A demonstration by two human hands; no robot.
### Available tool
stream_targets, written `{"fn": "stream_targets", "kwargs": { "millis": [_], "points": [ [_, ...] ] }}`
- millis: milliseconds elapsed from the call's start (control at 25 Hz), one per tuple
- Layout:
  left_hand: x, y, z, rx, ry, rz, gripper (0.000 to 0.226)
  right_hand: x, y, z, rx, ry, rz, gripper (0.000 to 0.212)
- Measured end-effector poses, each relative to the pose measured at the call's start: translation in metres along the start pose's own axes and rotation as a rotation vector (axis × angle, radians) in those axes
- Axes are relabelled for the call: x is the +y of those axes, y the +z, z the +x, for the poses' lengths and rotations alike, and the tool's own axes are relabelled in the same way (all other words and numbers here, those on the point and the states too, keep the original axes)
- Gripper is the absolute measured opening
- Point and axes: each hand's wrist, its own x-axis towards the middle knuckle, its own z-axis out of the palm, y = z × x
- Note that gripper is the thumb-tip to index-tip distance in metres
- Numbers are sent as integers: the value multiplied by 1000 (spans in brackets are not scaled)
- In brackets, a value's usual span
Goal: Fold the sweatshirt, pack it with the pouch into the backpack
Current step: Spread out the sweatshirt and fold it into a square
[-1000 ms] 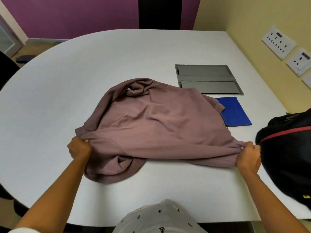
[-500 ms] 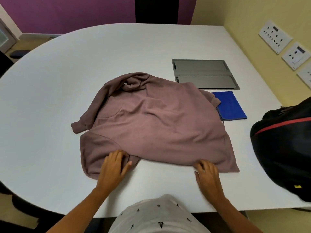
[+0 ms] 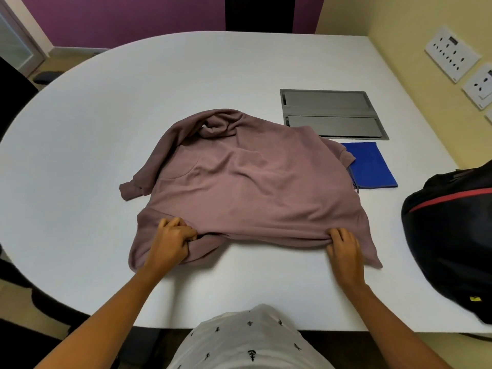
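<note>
On the white table (image 3: pixel 106 115) the left hand (image 3: pixel 173 241) clenches a bunch of the sweatshirt (image 3: pixel 253 187) at its near hem. One cuff pokes out at the left; the other sleeve is hidden. The right hand (image 3: pixel 344 249) grips the same hem, fingertips buried in the fold. The sweatshirt covers the blue pouch (image 3: pixel 372 166) along its left edge. The frame's right edge cuts off the black backpack (image 3: pixel 452 235).

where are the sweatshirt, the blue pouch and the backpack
sweatshirt (image 3: pixel 253 187): head view, middle of its spread body
blue pouch (image 3: pixel 372 166): head view, centre of its uncovered fabric
backpack (image 3: pixel 450 241): head view, black side below the red stripe
</note>
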Motion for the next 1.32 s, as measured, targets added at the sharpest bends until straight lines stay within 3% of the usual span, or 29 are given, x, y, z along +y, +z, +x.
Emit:
{"fn": "stream_targets", "kwargs": {
  "millis": [160, 280, 440, 560, 640, 720, 840, 880, 960, 1040, 1120, 1200, 1240, 1320],
  "points": [
    [11, -26, 9, -50, -146, -368, 26, -26, -7, 7, -55, 3, 269, 46],
    [32, -53, 23, -119, -189, -603, 33, -77, -12, 10, -212, -194, 533, 44],
    [47, -84, 46, -354, -166, -902, 35, -150, -16, 27, -488, -400, 653, 63],
    [42, -98, 58, -327, -242, -1038, 31, -183, -13, 40, -480, -441, 715, 24],
    [29, -97, 63, -165, -388, -980, 36, -192, -20, 52, -492, -323, 861, 16],
    [10, -87, 65, -14, -556, -797, 25, -196, -32, 68, -521, -156, 1006, 15],
    [0, -71, 56, 73, -720, -570, 55, -193, -40, 89, -420, -36, 1047, 11],
    [1, -64, 50, 88, -743, -539, 54, -191, -37, 92, -405, -12, 996, 9],
    [6, -49, 36, 46, -744, -529, 48, -187, -23, 88, -470, 16, 813, 9],
    [7, -32, 21, -66, -677, -557, 47, -187, -2, 67, -655, 12, 689, 18],
    [6, -18, 8, -169, -649, -527, 58, -196, 14, 41, -811, -35, 608, 44],
    [8, -6, 0, -206, -639, -422, 70, -207, 28, 22, -833, -114, 428, 69],
    [9, -1, -1, -206, -631, -379, 71, -212, 35, 18, -809, -151, 343, 68],
    [11, 3, 0, -168, -602, -340, 71, -224, 36, 22, -760, -137, 324, 37]
  ]
}}
